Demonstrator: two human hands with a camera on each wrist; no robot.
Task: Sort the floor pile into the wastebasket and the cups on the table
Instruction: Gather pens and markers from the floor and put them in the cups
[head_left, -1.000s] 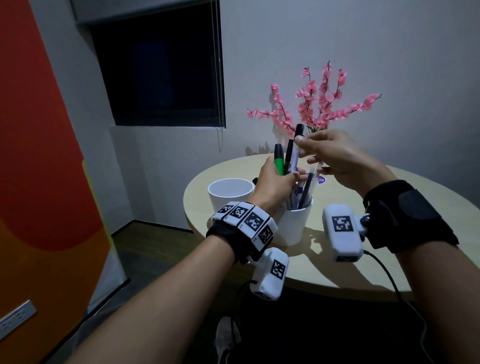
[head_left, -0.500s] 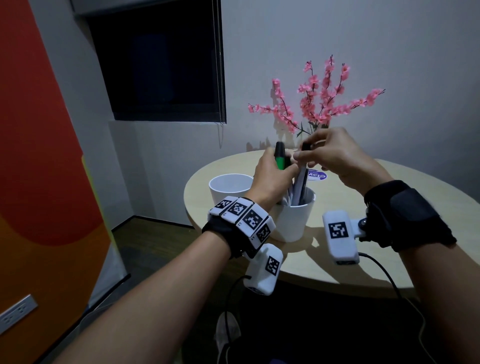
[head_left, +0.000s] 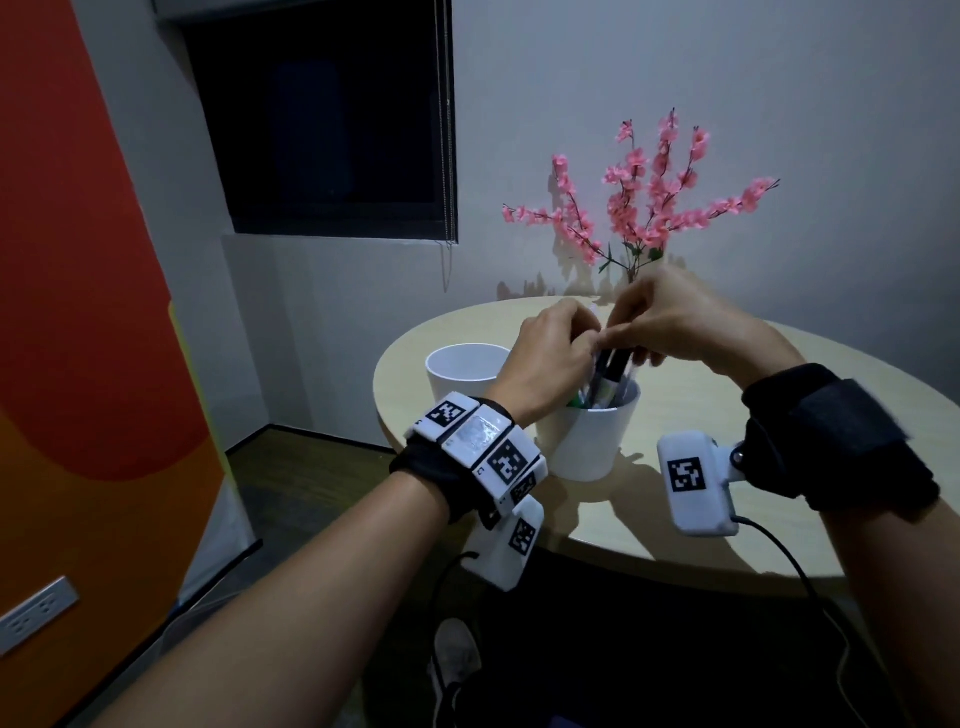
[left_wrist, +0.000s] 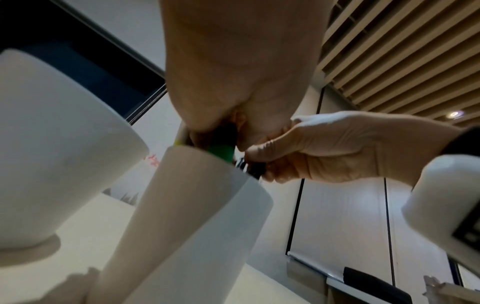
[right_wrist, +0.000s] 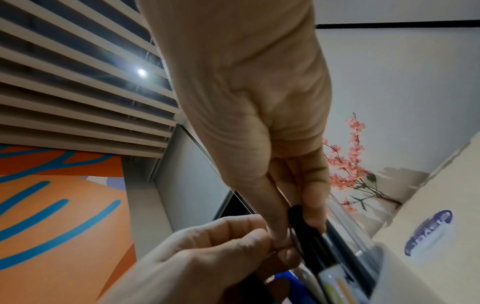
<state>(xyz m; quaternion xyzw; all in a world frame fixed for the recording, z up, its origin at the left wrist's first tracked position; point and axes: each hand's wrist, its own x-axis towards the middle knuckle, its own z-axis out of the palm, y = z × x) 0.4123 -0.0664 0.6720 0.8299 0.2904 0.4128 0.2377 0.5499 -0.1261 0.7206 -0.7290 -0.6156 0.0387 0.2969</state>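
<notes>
The round counter (head_left: 727, 499) carries two white cups. The nearer cup (head_left: 592, 441) holds the pens (head_left: 610, 376). Above it, the right hand (head_left: 675, 322) has its fingers (right_wrist: 314, 197) clamped on a black pen's top; the left hand (head_left: 550, 353) has curled fingers around the bundle. The other cup (head_left: 465, 371) stands just beside.

Pink blossom sprig (head_left: 649, 208), dark window (head_left: 322, 114), perhaps a wall socket (head_left: 36, 616).

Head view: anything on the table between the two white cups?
Nothing. In the head view the empty cup and the pen-filled cup are separated by bare table, partly hidden by the left hand.
</notes>
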